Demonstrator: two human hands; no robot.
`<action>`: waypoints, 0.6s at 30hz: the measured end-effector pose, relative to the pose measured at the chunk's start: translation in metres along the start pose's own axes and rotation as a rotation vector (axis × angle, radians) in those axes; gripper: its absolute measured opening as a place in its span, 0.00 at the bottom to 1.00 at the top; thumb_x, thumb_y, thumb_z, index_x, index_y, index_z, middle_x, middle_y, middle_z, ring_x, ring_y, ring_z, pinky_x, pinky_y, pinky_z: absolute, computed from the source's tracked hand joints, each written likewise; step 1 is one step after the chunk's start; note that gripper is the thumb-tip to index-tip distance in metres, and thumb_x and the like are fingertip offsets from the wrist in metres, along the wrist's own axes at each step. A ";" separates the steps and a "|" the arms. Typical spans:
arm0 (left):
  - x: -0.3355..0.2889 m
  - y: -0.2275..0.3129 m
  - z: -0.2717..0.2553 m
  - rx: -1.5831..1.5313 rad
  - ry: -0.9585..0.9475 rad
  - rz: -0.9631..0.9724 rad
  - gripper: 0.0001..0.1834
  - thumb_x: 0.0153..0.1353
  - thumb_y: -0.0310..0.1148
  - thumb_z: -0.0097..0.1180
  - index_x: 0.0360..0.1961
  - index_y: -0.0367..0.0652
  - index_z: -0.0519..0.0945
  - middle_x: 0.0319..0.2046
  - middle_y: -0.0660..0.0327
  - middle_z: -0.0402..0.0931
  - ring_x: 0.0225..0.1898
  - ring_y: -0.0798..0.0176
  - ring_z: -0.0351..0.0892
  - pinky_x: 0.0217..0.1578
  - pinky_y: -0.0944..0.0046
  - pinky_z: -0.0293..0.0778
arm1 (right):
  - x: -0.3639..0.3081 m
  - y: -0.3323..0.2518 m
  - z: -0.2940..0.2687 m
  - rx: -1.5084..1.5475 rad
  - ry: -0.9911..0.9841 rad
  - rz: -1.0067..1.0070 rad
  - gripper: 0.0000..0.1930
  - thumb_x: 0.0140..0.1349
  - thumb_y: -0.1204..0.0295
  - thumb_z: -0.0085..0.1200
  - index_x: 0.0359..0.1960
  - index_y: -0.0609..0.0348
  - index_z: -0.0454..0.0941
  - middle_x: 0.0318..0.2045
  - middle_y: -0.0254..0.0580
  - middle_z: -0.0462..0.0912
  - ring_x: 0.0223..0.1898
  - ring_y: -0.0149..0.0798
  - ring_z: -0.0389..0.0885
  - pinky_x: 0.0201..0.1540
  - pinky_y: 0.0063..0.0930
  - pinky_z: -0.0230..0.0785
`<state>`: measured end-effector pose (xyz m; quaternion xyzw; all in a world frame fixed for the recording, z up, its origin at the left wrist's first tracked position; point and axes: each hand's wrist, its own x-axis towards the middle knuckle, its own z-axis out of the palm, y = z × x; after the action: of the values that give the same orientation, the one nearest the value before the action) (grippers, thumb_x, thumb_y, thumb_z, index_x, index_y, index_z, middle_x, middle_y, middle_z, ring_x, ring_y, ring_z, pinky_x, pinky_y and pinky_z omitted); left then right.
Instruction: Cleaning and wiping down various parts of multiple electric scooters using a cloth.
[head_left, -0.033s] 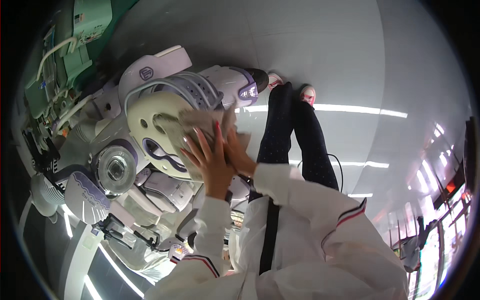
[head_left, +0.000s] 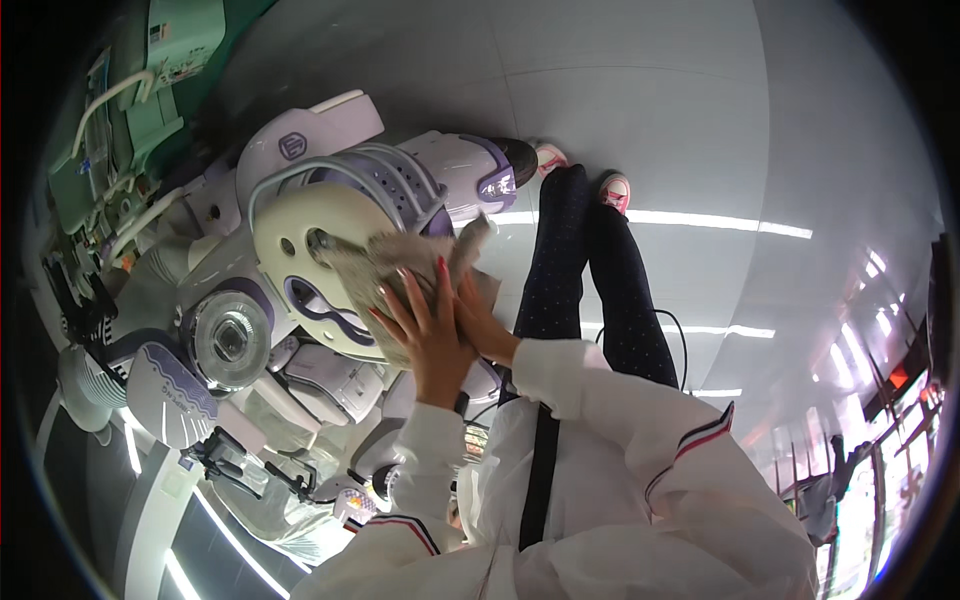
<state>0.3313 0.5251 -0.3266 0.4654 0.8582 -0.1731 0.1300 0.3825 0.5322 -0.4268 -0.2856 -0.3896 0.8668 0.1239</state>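
Observation:
A crumpled grey-brown cloth (head_left: pixel 390 262) lies over the right side of a cream seat-like panel (head_left: pixel 310 222) with oval holes, part of a pale lilac scooter. My left hand (head_left: pixel 432 345) rests on the cloth with fingers stretched and spread. Beside it, my right hand (head_left: pixel 483 322) is closed on the cloth's right edge, its fingers partly hidden. A fold of cloth stands up beyond the fingertips. Grey curved rails (head_left: pixel 385 170) run around the panel's far side.
The scooter's round headlight-like lens (head_left: pixel 230 342) is at left, with more scooters and black handlebar parts (head_left: pixel 225 460) below it. Green vehicles (head_left: pixel 180 45) stand at far left. Grey shiny floor (head_left: pixel 690 130) spreads right, behind my legs (head_left: pixel 555 250). A thin black cable (head_left: pixel 682 345) curves beside them.
Both hands have shifted slightly nearer to me and to the right on the cloth. The cloth's folds have changed, with one fold now sticking up at its right side.

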 end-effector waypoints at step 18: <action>-0.011 -0.020 0.010 -0.146 0.099 -0.106 0.43 0.53 0.40 0.54 0.65 0.32 0.48 0.65 0.34 0.38 0.66 0.26 0.36 0.60 0.27 0.34 | 0.013 -0.046 0.011 0.249 0.073 0.330 0.34 0.70 0.53 0.26 0.68 0.62 0.31 0.70 0.47 0.36 0.70 0.42 0.34 0.69 0.31 0.30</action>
<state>0.3203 0.5026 -0.3276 0.4164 0.8975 -0.0935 0.1116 0.3653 0.5615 -0.3911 -0.3595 -0.2228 0.9057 0.0286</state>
